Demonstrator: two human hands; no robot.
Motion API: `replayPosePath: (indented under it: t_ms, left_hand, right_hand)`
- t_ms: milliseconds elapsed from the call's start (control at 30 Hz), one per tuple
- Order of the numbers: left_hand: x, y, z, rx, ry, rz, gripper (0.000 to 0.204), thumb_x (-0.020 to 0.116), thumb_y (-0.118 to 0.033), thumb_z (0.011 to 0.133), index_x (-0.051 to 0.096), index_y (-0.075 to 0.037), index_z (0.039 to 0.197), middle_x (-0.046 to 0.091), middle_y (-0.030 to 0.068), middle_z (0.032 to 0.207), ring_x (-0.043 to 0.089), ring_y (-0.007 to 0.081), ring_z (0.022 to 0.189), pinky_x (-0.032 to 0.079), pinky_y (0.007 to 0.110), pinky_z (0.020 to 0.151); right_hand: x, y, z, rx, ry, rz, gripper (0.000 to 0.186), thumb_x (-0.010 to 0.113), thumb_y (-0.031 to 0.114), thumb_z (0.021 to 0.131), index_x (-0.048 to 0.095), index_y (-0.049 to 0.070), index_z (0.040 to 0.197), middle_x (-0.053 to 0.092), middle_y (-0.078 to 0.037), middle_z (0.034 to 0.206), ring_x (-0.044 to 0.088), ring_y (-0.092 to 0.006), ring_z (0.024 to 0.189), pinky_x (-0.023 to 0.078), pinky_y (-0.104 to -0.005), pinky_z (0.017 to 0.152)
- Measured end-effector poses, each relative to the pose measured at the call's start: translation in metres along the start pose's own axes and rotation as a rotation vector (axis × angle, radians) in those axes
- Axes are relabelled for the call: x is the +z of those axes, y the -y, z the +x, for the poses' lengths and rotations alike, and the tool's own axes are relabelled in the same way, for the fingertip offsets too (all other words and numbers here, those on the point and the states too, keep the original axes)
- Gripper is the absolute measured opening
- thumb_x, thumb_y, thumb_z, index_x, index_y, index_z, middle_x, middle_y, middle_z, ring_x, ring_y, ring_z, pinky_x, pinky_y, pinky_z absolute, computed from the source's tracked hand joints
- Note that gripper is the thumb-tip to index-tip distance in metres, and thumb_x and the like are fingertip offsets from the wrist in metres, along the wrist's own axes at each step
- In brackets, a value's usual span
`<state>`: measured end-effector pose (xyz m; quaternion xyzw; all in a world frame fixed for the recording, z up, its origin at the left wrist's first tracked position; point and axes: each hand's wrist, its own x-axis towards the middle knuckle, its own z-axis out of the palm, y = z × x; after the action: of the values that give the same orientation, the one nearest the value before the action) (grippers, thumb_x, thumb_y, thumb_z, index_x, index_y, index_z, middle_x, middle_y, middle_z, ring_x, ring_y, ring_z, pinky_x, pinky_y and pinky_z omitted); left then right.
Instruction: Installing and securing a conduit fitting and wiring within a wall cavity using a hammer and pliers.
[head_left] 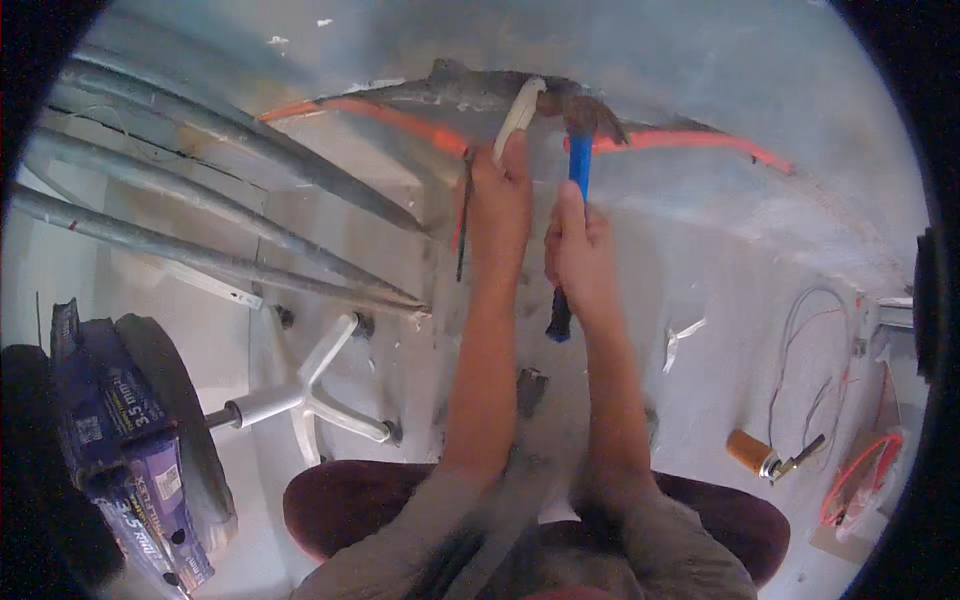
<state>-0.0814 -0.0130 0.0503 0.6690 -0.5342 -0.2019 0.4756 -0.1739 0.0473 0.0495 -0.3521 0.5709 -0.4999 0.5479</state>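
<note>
My left hand (500, 200) grips a cream, elongated piece (523, 110) angled up toward a rough groove (455, 90) in the grey wall. A thin dark rod (462, 240) runs downward beside that hand; whether it is gripped too, I cannot tell. My right hand (578, 245) is closed round a blue-handled claw hammer (582, 145), whose rusty head is just right of the cream piece's top; contact between them is unclear. Orange conduit (680, 140) runs in the groove on both sides of my hands.
Grey pipes (230, 230) slant in from the left. Below them stand a white wheeled chair base (335, 420) and purple packages (120, 420). At right lie an orange canister with a nozzle (750, 452), loose wires (812, 300), an orange coil (850, 470) and a white scrap (680, 340).
</note>
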Motion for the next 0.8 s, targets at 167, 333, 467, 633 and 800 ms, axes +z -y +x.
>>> replayPosePath:
  t_ms: [167, 333, 467, 633, 800]
  left_hand:
    - [0.000, -0.013, -0.014, -0.141, -0.010, 0.015, 0.051, 0.050, -0.047, 0.102, 0.058, 0.003, 0.104, 0.061, 0.0272, 0.095, 0.061, 0.0473, 0.089, 0.048, 0.049, 0.078]
    - [0.000, 0.015, -0.008, -0.153, -0.020, -0.039, 0.070, 0.045, -0.055, 0.102, 0.054, 0.008, 0.133, 0.058, 0.0339, 0.126, 0.056, 0.0457, 0.120, 0.042, 0.046, 0.102]
    - [0.005, 0.041, -0.003, 0.013, -0.171, -0.079, 0.057, 0.053, -0.049, 0.101, 0.060, 0.005, 0.118, 0.066, 0.0244, 0.090, 0.065, 0.0355, 0.081, 0.048, 0.044, 0.072]
    - [0.001, 0.045, 0.002, 0.000, -0.020, -0.152, 0.051, 0.055, -0.046, 0.101, 0.063, 0.003, 0.111, 0.064, 0.0217, 0.074, 0.062, 0.0324, 0.065, 0.048, 0.040, 0.062]
    - [-0.003, 0.054, 0.010, 0.011, -0.014, -0.056, 0.047, 0.055, -0.046, 0.101, 0.063, 0.000, 0.104, 0.062, 0.0215, 0.071, 0.062, 0.0341, 0.064, 0.048, 0.042, 0.061]
  right_hand:
    - [-0.021, -0.014, -0.006, -0.061, -0.018, -0.117, 0.052, 0.049, 0.056, 0.102, 0.043, 0.014, 0.071, 0.042, 0.004, 0.056, 0.040, -0.0056, 0.045, 0.033, -0.0242, 0.041]
    - [-0.018, -0.038, -0.005, -0.136, -0.005, -0.198, 0.050, 0.047, 0.050, 0.104, 0.047, 0.012, 0.072, 0.043, 0.004, 0.059, 0.041, -0.0054, 0.050, 0.034, -0.0246, 0.045]
    - [-0.003, -0.040, -0.014, -0.202, -0.006, -0.228, 0.049, 0.046, 0.046, 0.105, 0.048, 0.010, 0.072, 0.045, 0.004, 0.060, 0.043, -0.0058, 0.052, 0.034, -0.0250, 0.047]
    - [0.009, -0.055, -0.008, -0.433, -0.029, -0.134, 0.047, 0.042, 0.042, 0.107, 0.049, 0.009, 0.074, 0.046, 0.003, 0.061, 0.044, -0.0068, 0.054, 0.036, -0.0261, 0.049]
    - [0.025, -0.038, 0.006, -0.350, -0.070, -0.247, 0.046, 0.044, 0.041, 0.106, 0.049, 0.009, 0.075, 0.045, 0.002, 0.060, 0.044, -0.0077, 0.056, 0.036, -0.0273, 0.049]
